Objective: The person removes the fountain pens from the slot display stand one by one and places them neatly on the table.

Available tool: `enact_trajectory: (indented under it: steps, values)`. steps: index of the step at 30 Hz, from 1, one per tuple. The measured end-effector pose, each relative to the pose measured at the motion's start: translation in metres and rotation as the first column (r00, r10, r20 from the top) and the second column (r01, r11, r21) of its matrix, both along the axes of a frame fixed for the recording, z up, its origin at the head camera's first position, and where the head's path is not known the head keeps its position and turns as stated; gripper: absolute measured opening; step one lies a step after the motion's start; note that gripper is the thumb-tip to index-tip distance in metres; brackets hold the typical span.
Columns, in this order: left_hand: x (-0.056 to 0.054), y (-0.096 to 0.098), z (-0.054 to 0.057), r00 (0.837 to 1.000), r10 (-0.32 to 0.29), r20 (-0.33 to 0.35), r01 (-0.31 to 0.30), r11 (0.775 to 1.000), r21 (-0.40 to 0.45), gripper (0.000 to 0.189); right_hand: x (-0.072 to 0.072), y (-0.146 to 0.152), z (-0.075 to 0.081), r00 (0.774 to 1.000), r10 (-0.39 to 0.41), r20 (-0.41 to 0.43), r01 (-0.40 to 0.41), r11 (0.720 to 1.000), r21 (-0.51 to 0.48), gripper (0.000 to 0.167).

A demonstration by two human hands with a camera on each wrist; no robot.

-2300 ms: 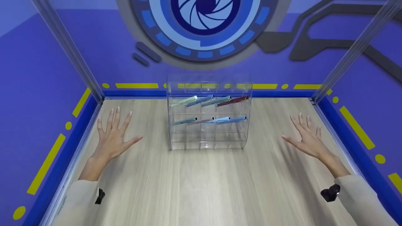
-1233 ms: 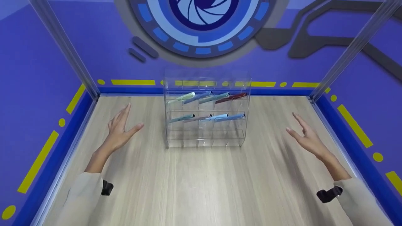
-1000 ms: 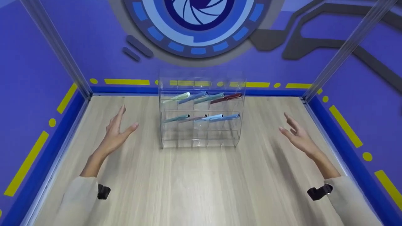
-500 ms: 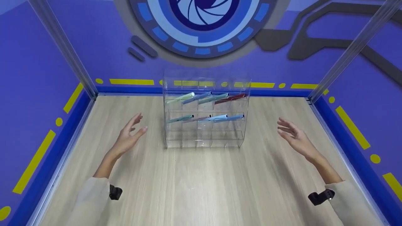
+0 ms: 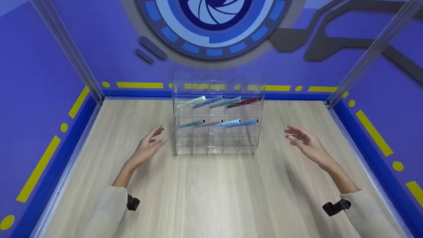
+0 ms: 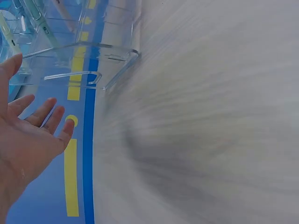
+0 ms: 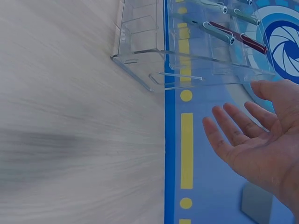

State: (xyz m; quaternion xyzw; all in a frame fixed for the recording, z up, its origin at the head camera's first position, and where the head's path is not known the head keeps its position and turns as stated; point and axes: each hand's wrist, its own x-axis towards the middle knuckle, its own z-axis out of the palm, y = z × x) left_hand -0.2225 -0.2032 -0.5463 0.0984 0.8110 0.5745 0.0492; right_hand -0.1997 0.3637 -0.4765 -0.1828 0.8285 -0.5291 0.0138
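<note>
Head view: I see a transparent tiered rack (image 5: 216, 142) standing on the wood-grain table (image 5: 211, 195), near the blue back wall (image 5: 119, 66). Its upper occupied tier bears, from left to right, a pale green pen (image 5: 195, 100), a blue pen (image 5: 210, 101), a teal pen (image 5: 228, 102) and a dark red pen (image 5: 246, 102); the tier beneath bears four more pens (image 5: 232, 123), all lying aslant. My left hand (image 5: 147, 147) hovers just beside the rack's left side, and my right hand (image 5: 309, 145) near its right side, somewhat farther off. Both are apart from the rack, the fingers relaxed and slightly bent. A black device (image 5: 133, 202) projects from the left cuff, another (image 5: 335, 207) from the right.

Left wrist view: I see the palm, with the thumb apart from the loosely extended fingers; the rack and several pens lie beyond the thumb.

Right wrist view: the palm again faces me, fingers gently curved and spread; the rack's corner and its pens appear above them.
</note>
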Motion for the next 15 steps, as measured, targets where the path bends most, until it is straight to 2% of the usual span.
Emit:
enact_trajectory:
  steps: [10,15]
  values:
    - [-0.006,0.019,-0.010,0.998,-0.022,0.062,0.017,0.996,0.089,0.068,-0.004,-0.019,-0.006,0.999,0.022,0.046,-0.021,1.000,-0.017,0.045]
    - [-0.009,0.028,-0.017,0.997,-0.048,0.061,0.040,0.993,0.114,0.072,-0.005,-0.029,-0.013,0.998,0.042,0.056,-0.040,0.998,-0.038,0.046]
